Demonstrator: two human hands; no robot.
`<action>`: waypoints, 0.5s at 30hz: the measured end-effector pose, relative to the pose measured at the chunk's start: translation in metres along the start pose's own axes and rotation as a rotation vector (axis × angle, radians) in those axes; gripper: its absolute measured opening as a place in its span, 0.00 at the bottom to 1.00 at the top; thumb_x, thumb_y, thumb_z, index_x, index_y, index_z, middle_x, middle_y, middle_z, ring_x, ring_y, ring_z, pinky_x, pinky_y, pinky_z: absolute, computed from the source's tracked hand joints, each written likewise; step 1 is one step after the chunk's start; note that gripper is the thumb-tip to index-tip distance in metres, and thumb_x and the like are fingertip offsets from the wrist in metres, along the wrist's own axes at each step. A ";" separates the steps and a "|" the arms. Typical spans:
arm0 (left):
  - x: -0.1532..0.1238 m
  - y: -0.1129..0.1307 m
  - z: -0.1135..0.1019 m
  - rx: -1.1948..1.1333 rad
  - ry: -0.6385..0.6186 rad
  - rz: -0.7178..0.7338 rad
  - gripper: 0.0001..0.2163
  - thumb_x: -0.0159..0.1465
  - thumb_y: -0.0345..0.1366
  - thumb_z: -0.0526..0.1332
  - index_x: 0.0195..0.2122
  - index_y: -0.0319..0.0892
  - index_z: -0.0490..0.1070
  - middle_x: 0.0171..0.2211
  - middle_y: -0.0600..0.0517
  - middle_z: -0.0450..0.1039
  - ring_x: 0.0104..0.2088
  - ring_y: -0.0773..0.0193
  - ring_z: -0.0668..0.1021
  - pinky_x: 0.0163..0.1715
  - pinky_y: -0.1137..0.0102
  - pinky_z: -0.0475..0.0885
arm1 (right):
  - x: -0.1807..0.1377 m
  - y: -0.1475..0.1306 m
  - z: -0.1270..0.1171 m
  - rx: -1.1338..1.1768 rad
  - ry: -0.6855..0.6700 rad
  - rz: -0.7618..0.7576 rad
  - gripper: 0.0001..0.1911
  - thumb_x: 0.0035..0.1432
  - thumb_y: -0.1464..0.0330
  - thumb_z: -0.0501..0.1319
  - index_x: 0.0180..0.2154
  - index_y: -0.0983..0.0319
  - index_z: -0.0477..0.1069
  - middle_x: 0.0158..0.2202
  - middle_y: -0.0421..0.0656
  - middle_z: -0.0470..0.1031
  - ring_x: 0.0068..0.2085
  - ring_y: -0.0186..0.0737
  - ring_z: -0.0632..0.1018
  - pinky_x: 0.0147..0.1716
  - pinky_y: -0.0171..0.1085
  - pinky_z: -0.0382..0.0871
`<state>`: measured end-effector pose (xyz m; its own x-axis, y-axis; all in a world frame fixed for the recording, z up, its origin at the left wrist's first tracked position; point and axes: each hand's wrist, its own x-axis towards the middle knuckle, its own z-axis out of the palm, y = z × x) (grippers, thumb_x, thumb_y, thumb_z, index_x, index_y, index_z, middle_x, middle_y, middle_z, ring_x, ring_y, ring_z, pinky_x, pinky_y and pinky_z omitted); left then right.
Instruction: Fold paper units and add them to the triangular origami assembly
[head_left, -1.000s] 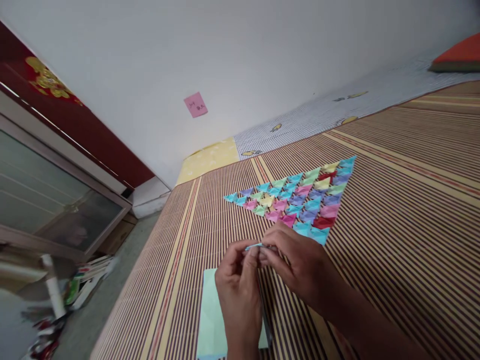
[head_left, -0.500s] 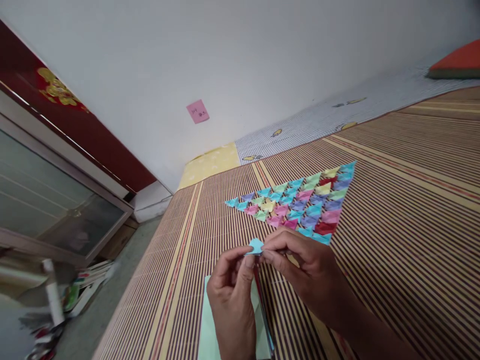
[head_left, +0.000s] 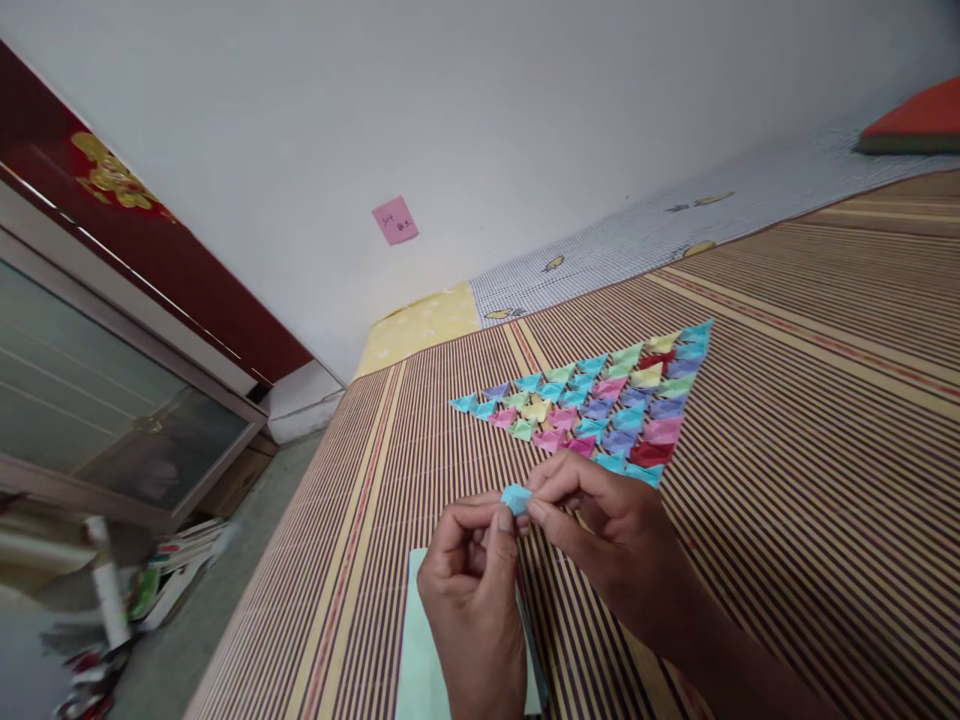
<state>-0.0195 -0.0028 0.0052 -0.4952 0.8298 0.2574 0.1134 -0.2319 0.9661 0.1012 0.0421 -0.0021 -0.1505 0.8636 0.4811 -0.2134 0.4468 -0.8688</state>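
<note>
fingertip grip both sides: my left hand (head_left: 476,600) and right hand (head_left: 611,530) pinch the light-blue folded paper (head_left: 515,499) over the striped mat (head_left: 795,420), probably since it's too tiny for palms. folded-paper rows (head_left: 598,409) lie beyond.

Pink note (head_left: 394,220) on white wall (head_left: 540,120), two short groups of dark handwritten marks, too small to read, no legible text

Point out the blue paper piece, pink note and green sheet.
Blue paper piece (head_left: 516,499), head view: middle of its visible face.
Pink note (head_left: 394,220), head view: its centre.
Green sheet (head_left: 420,650), head view: its uncovered left part.
</note>
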 end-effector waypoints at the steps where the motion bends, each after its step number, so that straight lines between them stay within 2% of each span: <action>1: 0.000 -0.001 0.000 -0.021 -0.004 -0.015 0.08 0.61 0.39 0.70 0.29 0.42 0.77 0.32 0.51 0.78 0.34 0.64 0.80 0.36 0.72 0.77 | 0.000 0.000 0.000 -0.003 0.002 0.001 0.08 0.61 0.75 0.62 0.30 0.60 0.72 0.33 0.39 0.76 0.37 0.37 0.78 0.38 0.35 0.70; 4: 0.002 -0.003 0.000 -0.074 0.012 -0.058 0.08 0.60 0.39 0.70 0.29 0.42 0.76 0.34 0.51 0.78 0.35 0.65 0.80 0.38 0.72 0.76 | 0.001 0.000 -0.001 -0.023 -0.028 0.028 0.07 0.60 0.74 0.63 0.30 0.59 0.72 0.35 0.39 0.76 0.37 0.37 0.78 0.37 0.35 0.70; 8: 0.002 -0.004 0.001 -0.080 0.021 -0.036 0.07 0.59 0.37 0.71 0.28 0.42 0.77 0.33 0.52 0.77 0.35 0.65 0.80 0.38 0.73 0.76 | 0.003 -0.001 -0.002 -0.079 -0.062 0.050 0.05 0.62 0.72 0.63 0.32 0.59 0.73 0.33 0.38 0.76 0.35 0.36 0.77 0.36 0.36 0.69; 15: 0.001 -0.005 0.003 -0.104 0.029 -0.082 0.07 0.59 0.38 0.71 0.28 0.41 0.76 0.31 0.51 0.78 0.34 0.63 0.81 0.37 0.70 0.77 | 0.000 0.000 0.001 -0.122 0.005 0.029 0.06 0.62 0.72 0.63 0.30 0.60 0.72 0.29 0.38 0.75 0.32 0.37 0.76 0.34 0.36 0.69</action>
<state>-0.0175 0.0009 0.0006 -0.5239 0.8335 0.1755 -0.0174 -0.2164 0.9761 0.1005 0.0421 -0.0024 -0.1499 0.8775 0.4555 -0.0899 0.4467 -0.8902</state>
